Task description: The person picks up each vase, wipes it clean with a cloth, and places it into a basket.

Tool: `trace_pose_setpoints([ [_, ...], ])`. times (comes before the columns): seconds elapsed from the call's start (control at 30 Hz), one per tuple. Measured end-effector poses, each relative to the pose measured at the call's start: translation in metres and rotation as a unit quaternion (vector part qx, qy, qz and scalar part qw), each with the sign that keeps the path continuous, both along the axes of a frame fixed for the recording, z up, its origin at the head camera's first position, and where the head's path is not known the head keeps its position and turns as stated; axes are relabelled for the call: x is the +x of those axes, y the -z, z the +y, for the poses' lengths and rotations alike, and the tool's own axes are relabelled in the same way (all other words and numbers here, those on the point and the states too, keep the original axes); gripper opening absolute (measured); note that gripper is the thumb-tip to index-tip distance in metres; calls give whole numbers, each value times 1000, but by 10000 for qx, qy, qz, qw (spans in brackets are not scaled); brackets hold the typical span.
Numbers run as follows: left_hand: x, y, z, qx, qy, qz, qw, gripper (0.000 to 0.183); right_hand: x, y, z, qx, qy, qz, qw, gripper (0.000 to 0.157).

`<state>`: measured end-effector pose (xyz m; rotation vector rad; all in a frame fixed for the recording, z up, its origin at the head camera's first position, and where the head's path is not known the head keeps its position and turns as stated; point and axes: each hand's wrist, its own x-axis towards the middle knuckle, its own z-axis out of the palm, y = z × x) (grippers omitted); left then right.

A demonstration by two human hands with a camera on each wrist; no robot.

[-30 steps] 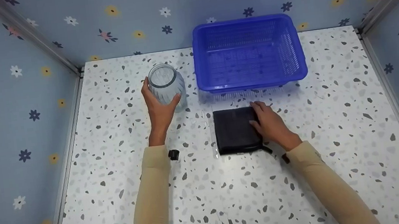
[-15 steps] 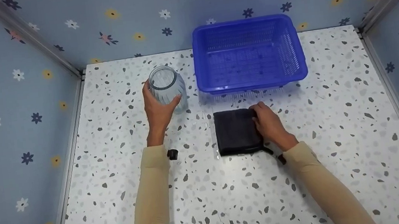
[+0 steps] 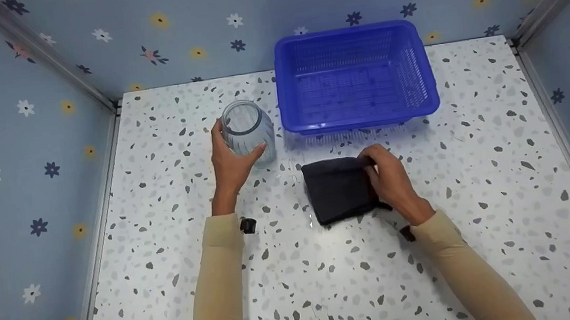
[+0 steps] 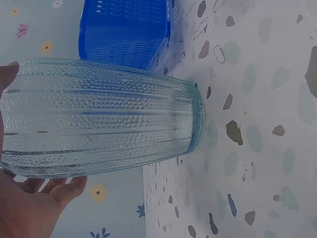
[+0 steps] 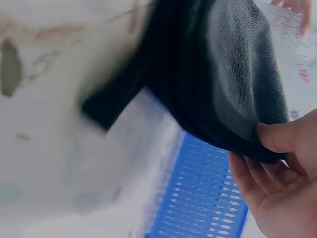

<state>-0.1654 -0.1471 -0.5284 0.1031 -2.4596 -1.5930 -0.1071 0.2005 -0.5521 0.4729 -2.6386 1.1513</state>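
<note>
A clear bluish glass jar point(image 3: 255, 137), ribbed and open at the mouth, is upright in the grip of my left hand point(image 3: 232, 167), thumb on its near side and fingers round its left. The left wrist view shows the jar's dotted texture and its thick base point(image 4: 197, 119) close over the table. With thumb and fingers my right hand point(image 3: 391, 177) pinches the far right corner of a black square pouch point(image 3: 342, 191), which is tilted. In the right wrist view a short strap point(image 5: 111, 104) sticks out from the pouch, and its broad face looks grey and fuzzy.
A blue plastic basket point(image 3: 361, 120) with slotted walls stands at the back, behind the pouch and right of the jar. The speckled white table point(image 3: 277, 284) is bounded by flowered panels point(image 3: 227, 27) at the back and both sides.
The pouch has gone from lying flat to tilted, its right side raised by my right hand, whose fingers have closed on the corner. My left hand and the jar have shifted slightly right and nearer.
</note>
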Motion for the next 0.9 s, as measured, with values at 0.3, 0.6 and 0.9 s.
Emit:
trace_pose_setpoints([
  [0.3,13,1,10,-85,220,4,9997,108,5,-25,-3,-562,-7,500,9972,24],
  [0.6,23,5,21,-124,476,132,9987,107,3,-43,-5,-629,-91,815,9947,27],
  [0.9,31,3,31,-129,721,120,9972,108,-2,-56,-6,-923,-213,920,9912,19],
])
